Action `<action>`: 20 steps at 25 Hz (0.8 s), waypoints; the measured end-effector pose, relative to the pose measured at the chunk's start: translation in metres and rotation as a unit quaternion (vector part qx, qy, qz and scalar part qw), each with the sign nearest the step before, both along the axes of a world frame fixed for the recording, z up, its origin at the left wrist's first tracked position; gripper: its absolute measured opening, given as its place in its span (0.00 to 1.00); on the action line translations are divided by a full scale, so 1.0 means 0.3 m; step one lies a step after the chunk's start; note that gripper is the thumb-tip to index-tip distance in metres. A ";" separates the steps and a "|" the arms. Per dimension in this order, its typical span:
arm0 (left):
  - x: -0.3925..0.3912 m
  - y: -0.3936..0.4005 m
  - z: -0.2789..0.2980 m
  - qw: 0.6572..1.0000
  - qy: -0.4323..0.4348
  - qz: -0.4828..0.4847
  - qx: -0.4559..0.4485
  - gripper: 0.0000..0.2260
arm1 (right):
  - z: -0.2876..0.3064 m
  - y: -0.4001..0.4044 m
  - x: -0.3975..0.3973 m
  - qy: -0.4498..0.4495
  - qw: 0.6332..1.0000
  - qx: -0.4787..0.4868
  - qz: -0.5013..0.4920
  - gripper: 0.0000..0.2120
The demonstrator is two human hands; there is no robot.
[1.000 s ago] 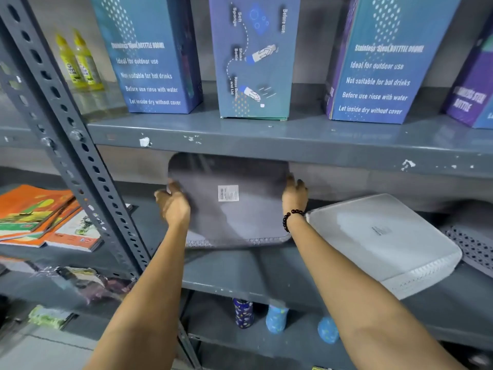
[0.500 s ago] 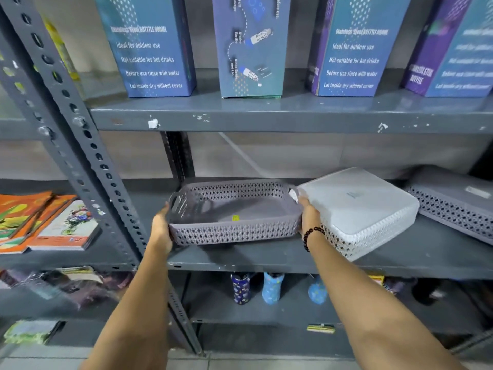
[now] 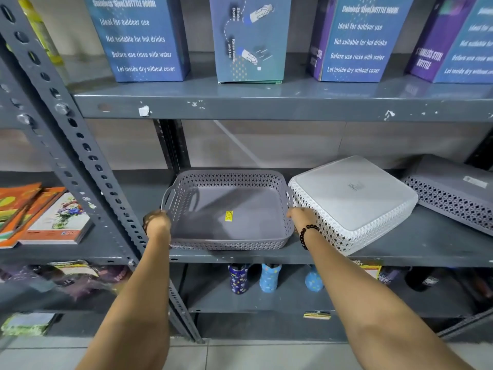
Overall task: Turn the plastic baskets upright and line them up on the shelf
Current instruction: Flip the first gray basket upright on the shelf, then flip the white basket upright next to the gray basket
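Note:
A grey perforated basket (image 3: pixel 234 209) stands upright on the grey metal shelf (image 3: pixel 400 247), open side up, a yellow sticker on its floor. My left hand (image 3: pixel 156 222) grips its left rim near the handle. My right hand (image 3: pixel 301 216), a black bead bracelet on the wrist, holds its right rim. Touching its right side, a white basket (image 3: pixel 354 201) lies upside down and tilted. Another grey basket (image 3: pixel 453 193) lies upside down at the far right, partly cut off by the frame edge.
A perforated steel upright (image 3: pixel 88 166) runs diagonally just left of my left hand. Tall bottle boxes (image 3: pixel 141 38) stand on the shelf above. Notebooks (image 3: pixel 50 217) lie on the left bay. Blue bottles (image 3: pixel 269 279) stand on the shelf below.
The grey basket went from tipped on edge with its bottom facing me to upright and flat on the shelf. Both hands stayed on its sides and came down with it.

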State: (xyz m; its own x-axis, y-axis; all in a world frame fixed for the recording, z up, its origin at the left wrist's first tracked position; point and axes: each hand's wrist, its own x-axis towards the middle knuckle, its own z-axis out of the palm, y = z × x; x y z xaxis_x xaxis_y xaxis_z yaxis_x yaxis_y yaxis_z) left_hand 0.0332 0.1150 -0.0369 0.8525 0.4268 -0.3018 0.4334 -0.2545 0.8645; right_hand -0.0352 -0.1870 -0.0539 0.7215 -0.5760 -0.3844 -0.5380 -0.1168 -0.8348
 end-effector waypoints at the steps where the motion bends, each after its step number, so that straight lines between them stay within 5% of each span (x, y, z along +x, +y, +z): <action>1: 0.005 0.004 -0.015 0.999 0.022 0.002 0.033 0.16 | -0.007 0.000 0.004 -0.001 1.000 -0.005 -0.001 0.08; 5: -0.001 0.003 0.026 0.991 0.070 -0.005 0.117 0.13 | -0.017 0.003 0.008 -0.014 1.000 -0.004 -0.010 0.18; 7: -0.019 -0.013 0.026 0.990 0.055 0.000 0.130 0.13 | -0.014 0.007 0.005 -0.022 0.999 -0.025 -0.018 0.09; 10: -0.051 -0.075 0.040 0.988 -0.024 0.042 0.150 0.13 | 0.008 0.012 -0.001 -0.055 0.993 -0.107 -0.004 0.17; 14: -0.066 -0.245 0.104 0.980 -0.107 -0.022 0.166 0.12 | 0.095 0.002 -0.032 -0.133 0.962 -0.236 0.017 0.04; 17: -0.070 -0.456 0.140 0.980 -0.124 -0.078 0.132 0.15 | 0.152 -0.078 -0.052 -0.146 0.949 -0.277 0.030 0.18; 20: -0.112 -0.719 0.156 0.975 -0.128 -0.156 0.093 0.15 | 0.176 -0.223 -0.092 -0.128 0.944 -0.305 0.022 0.20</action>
